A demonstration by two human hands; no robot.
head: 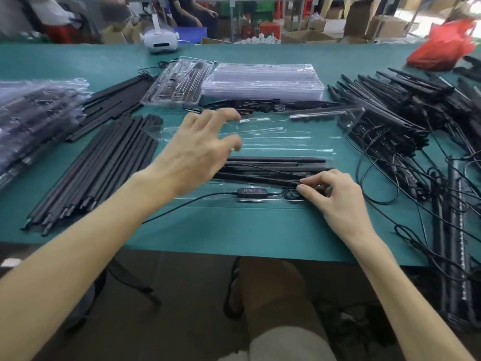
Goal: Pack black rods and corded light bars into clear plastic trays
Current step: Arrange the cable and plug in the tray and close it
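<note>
A clear plastic tray [273, 142] lies open on the green table in front of me. Black rods and a light bar [273, 164] lie in its near half, and an inline controller [252, 191] on a black cord sits along its front edge. My right hand [335, 199] pinches a coiled bit of cord [292, 192] at the tray's right front. My left hand [197, 149] hovers over the tray's left side, fingers spread and holding nothing.
Loose black rods [99, 168] lie at the left, packed trays [39, 113] beyond them. A stack of empty clear trays [263, 79] sits at the back. Corded light bars [406, 121] pile up at the right. A white headset [160, 40] and a red bag [442, 45] lie far back.
</note>
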